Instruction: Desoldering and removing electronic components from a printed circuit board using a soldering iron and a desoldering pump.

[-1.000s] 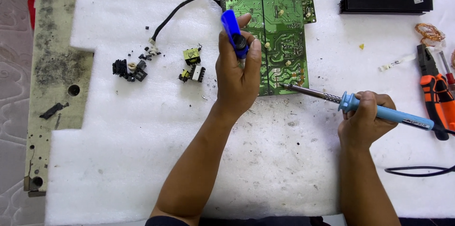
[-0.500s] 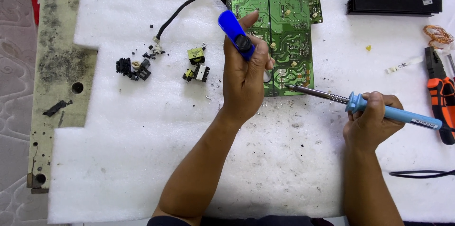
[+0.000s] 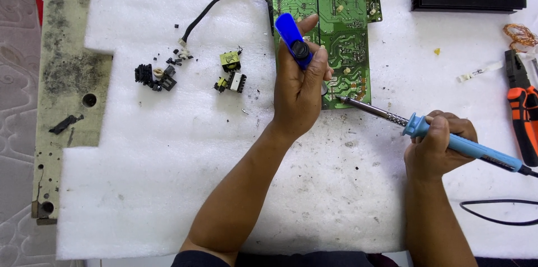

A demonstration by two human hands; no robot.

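Presently the green circuit board (image 3: 336, 31) lies flat on white foam sheet (image 3: 168, 149), top centre — thin, stiff, light, likely fragile; best gripped by its bare edges. Left hand (image 3: 300, 90) has fingers wrapped around a blue desoldering pump (image 3: 292, 40). Right hand (image 3: 437, 146) grips a blue soldering iron (image 3: 448, 141) — tip touching the board's lower edge.

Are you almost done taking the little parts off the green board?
Some are off: loose parts lie on the white foam. Now the right hand puts the soldering iron tip on the green circuit board, the left hand holding a blue desoldering pump. How many remain I cannot tell.
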